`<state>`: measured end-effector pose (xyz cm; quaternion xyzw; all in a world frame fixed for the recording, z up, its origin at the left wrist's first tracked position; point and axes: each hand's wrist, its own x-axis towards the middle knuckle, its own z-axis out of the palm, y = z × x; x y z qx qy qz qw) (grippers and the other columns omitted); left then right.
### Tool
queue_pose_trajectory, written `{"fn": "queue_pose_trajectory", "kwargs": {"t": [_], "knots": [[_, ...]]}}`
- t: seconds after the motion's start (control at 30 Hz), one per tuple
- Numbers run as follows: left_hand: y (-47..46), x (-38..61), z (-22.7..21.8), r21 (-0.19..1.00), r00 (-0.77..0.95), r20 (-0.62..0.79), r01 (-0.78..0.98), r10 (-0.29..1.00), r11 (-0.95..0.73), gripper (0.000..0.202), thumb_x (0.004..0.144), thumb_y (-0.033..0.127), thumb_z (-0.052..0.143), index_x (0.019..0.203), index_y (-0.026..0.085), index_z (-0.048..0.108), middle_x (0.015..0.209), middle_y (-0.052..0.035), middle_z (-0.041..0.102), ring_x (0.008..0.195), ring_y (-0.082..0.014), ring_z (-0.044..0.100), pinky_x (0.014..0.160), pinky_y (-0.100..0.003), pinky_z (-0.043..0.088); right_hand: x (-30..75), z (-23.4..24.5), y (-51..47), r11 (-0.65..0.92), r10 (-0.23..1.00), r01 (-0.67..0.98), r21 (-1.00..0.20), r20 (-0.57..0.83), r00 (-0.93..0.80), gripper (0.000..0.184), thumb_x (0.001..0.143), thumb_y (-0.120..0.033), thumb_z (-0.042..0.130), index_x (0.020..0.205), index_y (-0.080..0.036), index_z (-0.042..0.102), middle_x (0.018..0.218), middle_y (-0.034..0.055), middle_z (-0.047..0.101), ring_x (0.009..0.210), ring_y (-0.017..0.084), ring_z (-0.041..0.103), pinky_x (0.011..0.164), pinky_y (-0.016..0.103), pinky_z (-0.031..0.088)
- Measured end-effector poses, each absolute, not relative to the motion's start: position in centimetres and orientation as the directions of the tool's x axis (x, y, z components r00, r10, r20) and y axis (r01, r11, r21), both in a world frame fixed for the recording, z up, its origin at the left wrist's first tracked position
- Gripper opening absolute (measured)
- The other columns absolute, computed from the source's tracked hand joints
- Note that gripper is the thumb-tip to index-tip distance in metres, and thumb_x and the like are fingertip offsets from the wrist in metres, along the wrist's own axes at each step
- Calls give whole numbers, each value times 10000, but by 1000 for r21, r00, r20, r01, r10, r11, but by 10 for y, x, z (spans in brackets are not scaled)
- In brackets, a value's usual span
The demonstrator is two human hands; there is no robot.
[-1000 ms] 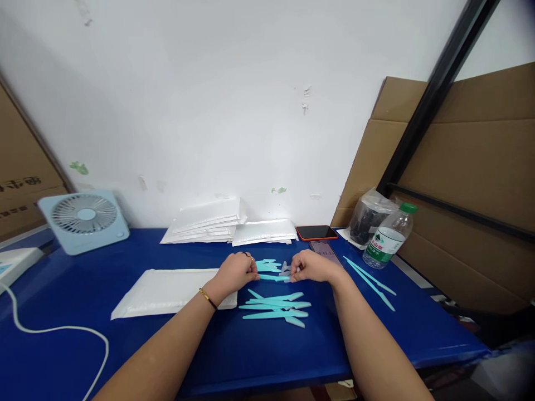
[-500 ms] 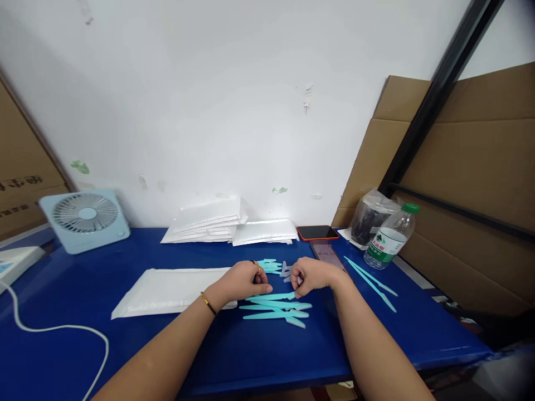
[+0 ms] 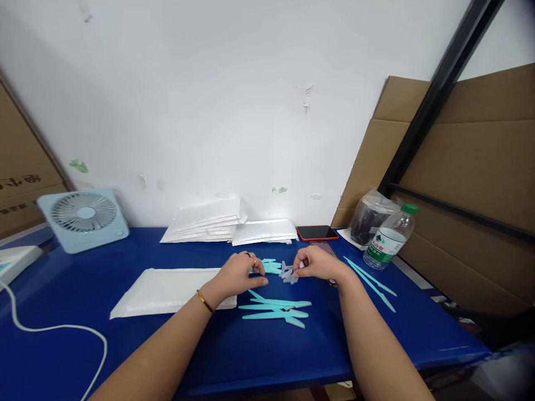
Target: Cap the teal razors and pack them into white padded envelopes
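The sticks (image 3: 271,316) are of smooth turquoise plastic, long and thin, with a wider end. The clear pieces (image 3: 287,274) are small, narrow and half see-through. The envelope (image 3: 167,292) is white, flat and padded, with slightly wrinkled edges.

Just right of the envelope, several sticks lie crossed in a loose pile, most wide ends pointing to the right. A little farther back is another pile (image 3: 272,267), beside the clear pieces. Two more sticks (image 3: 374,282) lie well apart, far right of the envelope.

The left hand (image 3: 239,274), over the envelope's right end, has its thumb and fingers apart. The right hand (image 3: 315,263), right of the envelope, is narrow, holding a pale piece (image 3: 301,264) in curled fingers; its fingertips are by the clear pieces.

The table (image 3: 259,362) is dark blue and a little shiny. Behind the envelope are stacked mailers (image 3: 204,223) and a white wall (image 3: 209,100) with peeled spots. Far right of it stands a bottle (image 3: 387,242).
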<state>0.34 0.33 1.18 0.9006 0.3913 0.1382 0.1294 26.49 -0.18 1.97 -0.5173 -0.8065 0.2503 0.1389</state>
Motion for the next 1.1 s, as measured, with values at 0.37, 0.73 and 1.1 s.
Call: {"fn": "queue_pose_trajectory", "kwargs": {"t": [0.37,0.73,1.1], "knots": [[-2,16,-4,382,718,61,625,694,-680,205,743,423,600,708,225,639,707,23,629,732,-138,536,693,-252,325,266,14,-5,321,735,737,-595,-335,-590,362,550,-477,719,717,-156,718,626,-11,636,564,110,514,514,201,343],[6,1,11,333,596,137,725,792,-603,348,691,550,590,818,231,644,846,-6,615,810,-167,545,704,-268,339,267,19,3,310,925,804,-507,-34,-378,293,607,-422,692,754,-171,728,634,19,655,563,122,517,494,210,326],[-12,16,4,407,733,-5,623,680,-668,240,703,458,602,734,230,670,725,6,621,655,-125,529,564,-231,328,252,12,-5,438,721,703,-560,-248,-647,336,523,-411,750,768,-183,723,662,-17,645,568,103,514,502,187,347]]}}
